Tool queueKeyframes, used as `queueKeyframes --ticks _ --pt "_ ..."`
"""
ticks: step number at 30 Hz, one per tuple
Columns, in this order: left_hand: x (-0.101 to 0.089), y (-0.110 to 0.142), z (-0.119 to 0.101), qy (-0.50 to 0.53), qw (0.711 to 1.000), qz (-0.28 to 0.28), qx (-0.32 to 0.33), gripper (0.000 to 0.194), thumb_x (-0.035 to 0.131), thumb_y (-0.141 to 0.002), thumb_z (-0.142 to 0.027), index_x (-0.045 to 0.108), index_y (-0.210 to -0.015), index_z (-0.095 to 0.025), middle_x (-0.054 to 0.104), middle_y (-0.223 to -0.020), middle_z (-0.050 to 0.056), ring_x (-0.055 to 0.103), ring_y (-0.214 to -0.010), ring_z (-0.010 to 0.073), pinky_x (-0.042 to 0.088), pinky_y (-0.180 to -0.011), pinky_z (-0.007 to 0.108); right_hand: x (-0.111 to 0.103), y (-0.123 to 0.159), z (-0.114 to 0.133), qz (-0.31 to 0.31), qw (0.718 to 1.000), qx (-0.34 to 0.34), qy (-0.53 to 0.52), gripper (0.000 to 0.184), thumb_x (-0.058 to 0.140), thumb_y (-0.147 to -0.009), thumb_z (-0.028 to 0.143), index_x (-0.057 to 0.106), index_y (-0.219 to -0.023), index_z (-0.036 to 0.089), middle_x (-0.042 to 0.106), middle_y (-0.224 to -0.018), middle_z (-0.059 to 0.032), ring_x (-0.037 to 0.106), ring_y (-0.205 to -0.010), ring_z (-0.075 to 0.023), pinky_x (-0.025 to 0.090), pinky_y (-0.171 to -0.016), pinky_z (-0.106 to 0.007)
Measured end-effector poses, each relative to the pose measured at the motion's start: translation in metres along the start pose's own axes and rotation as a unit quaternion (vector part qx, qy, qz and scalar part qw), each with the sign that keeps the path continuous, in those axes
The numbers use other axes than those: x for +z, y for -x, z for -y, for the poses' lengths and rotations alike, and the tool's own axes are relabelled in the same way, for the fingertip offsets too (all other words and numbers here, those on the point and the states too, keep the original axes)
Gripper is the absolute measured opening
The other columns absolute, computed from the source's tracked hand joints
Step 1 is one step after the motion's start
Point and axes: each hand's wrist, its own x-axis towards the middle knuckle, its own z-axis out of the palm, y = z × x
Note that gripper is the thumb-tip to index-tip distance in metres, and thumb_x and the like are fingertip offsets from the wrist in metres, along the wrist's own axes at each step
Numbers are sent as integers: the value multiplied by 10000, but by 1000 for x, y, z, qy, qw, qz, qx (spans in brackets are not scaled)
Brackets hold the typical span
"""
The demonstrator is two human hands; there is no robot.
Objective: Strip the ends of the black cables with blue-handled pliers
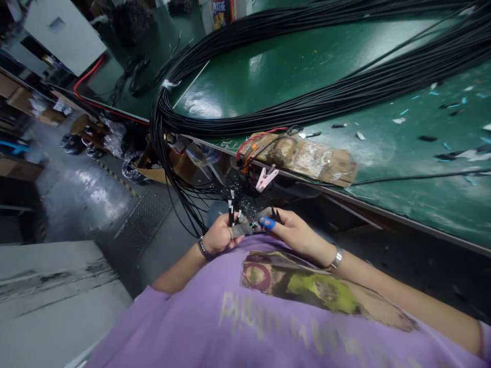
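Note:
Close to the purple shirt, my left hand (220, 234) is closed around several black cables (230, 212) whose ends show pale tips. Grey wrapping covers some of its fingers. Facing it, my right hand (297, 232) pinches at thin wires (254, 223) between the two hands, with blue tape (267, 223) round its thumb. Small dark pieces stick up behind the right fingers; what they belong to is hard to make out. The cables run from a large bundle of black cable (230, 125) that hangs over the table edge.
On the green table (291, 66) lie the looped bundle and scattered cable scraps (427, 138). A worn wooden block (318, 158) sits at its edge, with a pink clip (266, 179) and red and black leads beside it. A cardboard box (180, 166) stands below on the left.

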Motion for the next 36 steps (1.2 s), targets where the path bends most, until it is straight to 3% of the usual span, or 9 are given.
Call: queueKeyframes --ticks 7,13,16,19,22,26,36 --pt "1 -2 -1 -5 1000 3 -5 405 720 -632 -498 531 -664 -141 467 -411 -71 302 -271 21 184 -275 158 2 -1 4 -5 997 27 -78 484 669 -637 632 546 -684 166 444 -534 63 316 -480 -66 270 -468 -224" --pt "-1 -3 3 -13 1000 19 -1 399 703 -658 -501 572 -692 -126 480 -424 -62 310 -278 18 185 -282 158 2 -1 -1 29 984 69 -161 420 765 -578 505 564 -675 150 520 -563 44 306 -431 -40 201 -416 -212" --pt "-1 -3 2 -13 1000 18 -5 403 708 -651 -504 567 -687 -128 483 -424 -62 313 -275 18 187 -283 158 2 -2 -5 43 981 76 -174 412 754 -584 506 564 -664 149 489 -531 54 278 -418 -36 188 -408 -210" --pt "1 -2 0 -2 1000 15 -4 416 723 -629 -507 534 -652 -137 479 -417 -65 308 -268 18 187 -281 157 2 -3 -8 31 991 38 -123 370 723 -630 489 564 -683 160 487 -545 50 334 -452 -58 274 -433 -214" --pt "3 -3 -1 14 1000 10 -6 445 728 -608 -530 507 -628 -144 470 -401 -66 296 -255 17 164 -272 158 2 -3 -9 0 999 -40 -7 284 667 -696 440 576 -727 172 546 -620 19 455 -558 -107 399 -538 -247" --pt "4 -6 0 42 999 7 -8 474 733 -582 -557 503 -631 -145 454 -377 -70 280 -241 19 140 -263 161 1 -4 -9 -34 980 -130 145 154 595 -745 334 583 -736 182 592 -668 -6 501 -612 -133 435 -585 -264" --pt "3 -11 -1 133 991 -25 -22 481 780 -529 -510 478 -661 -160 423 -341 -80 240 -234 21 126 -265 156 -1 -5 -14 -72 987 -119 78 274 606 -756 453 568 -880 211 635 -776 -25 585 -688 -167 521 -640 -299"
